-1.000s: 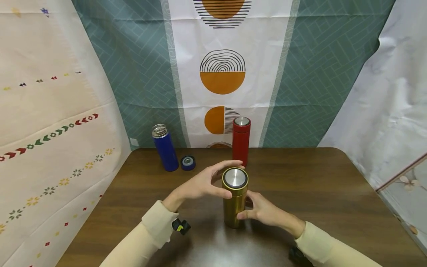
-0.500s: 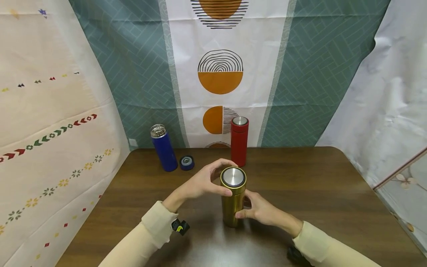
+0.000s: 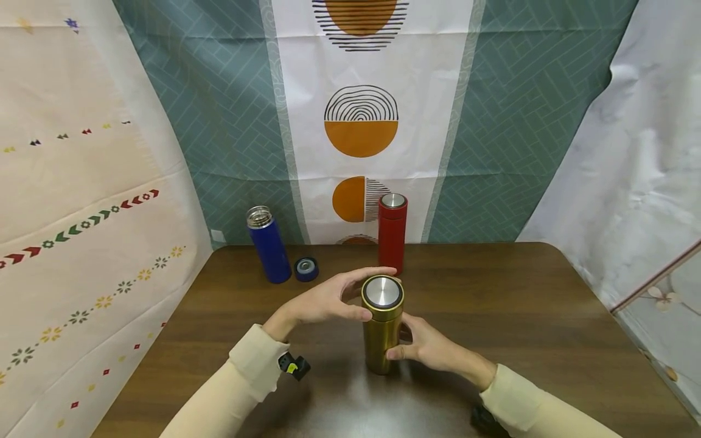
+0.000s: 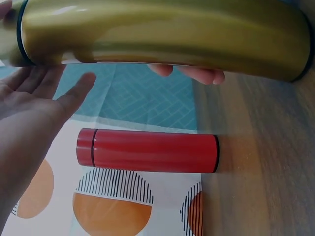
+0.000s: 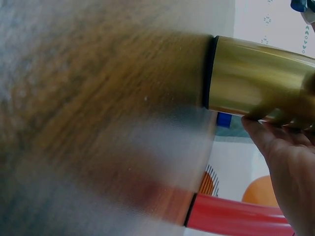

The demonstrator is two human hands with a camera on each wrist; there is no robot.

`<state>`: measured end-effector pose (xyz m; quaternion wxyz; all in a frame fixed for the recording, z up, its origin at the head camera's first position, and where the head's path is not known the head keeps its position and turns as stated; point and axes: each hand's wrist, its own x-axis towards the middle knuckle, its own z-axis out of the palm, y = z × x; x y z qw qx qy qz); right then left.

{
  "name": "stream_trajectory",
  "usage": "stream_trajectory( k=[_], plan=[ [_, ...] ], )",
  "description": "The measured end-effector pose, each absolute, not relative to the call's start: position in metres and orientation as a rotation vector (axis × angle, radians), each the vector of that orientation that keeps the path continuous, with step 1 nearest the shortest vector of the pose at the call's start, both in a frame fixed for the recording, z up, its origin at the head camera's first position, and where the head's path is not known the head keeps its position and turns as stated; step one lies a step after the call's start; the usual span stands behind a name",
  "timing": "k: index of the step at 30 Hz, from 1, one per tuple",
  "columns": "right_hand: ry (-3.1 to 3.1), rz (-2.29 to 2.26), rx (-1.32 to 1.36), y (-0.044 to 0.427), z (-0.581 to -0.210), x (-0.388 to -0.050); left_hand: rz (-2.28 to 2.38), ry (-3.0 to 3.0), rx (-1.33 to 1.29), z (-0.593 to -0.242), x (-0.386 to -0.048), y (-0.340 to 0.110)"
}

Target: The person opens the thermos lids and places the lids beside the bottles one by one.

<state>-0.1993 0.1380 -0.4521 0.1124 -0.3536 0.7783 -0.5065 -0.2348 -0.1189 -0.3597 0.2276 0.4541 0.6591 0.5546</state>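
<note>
A gold thermos flask (image 3: 380,344) stands upright on the wooden table, its silver-topped lid (image 3: 383,293) in place. My left hand (image 3: 323,299) is round the lid, thumb at the front and fingers reaching behind it. Lower down, my right hand (image 3: 429,344) grips the flask's body from the right, thumb in front. In the left wrist view, fingers of the left hand (image 4: 34,105) pass behind the lid end and their tips are hidden. The right wrist view has the right hand (image 5: 290,157) against the gold body, close above the flask's dark base.
A red thermos flask (image 3: 392,240) with its lid on stands behind the gold one. Far left on the table (image 3: 493,304) are an uncapped blue thermos flask (image 3: 271,252) and its blue lid (image 3: 306,269). Patterned cloths hang behind and at both sides.
My left thumb has shifted left along the lid's front, and the fingers behind it reach farther right and look straighter. My right hand keeps its hold on the flask's body.
</note>
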Motion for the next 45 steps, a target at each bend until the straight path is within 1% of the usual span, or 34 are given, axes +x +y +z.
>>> stream_trajectory(
  k=[12, 25, 32, 45],
  plan=[
    [2.235, -1.512, -1.018, 0.138, -0.451, -0.199, 1.568, 1.967, 1.145, -0.362, -0.23, -0.117],
    [2.231, -1.508, -1.019, 0.136, -0.452, -0.202, 1.467, 1.78, 1.225, -0.351, -0.242, -0.127],
    [2.232, -1.503, -0.995, 0.137, -0.455, -0.201, 1.461, 1.745, 1.245, -0.352, -0.244, -0.128],
    [2.247, -1.508, -1.017, 0.138, -0.456, -0.199, 1.482, 1.749, 1.188, -0.356, -0.241, -0.125]
  ],
)
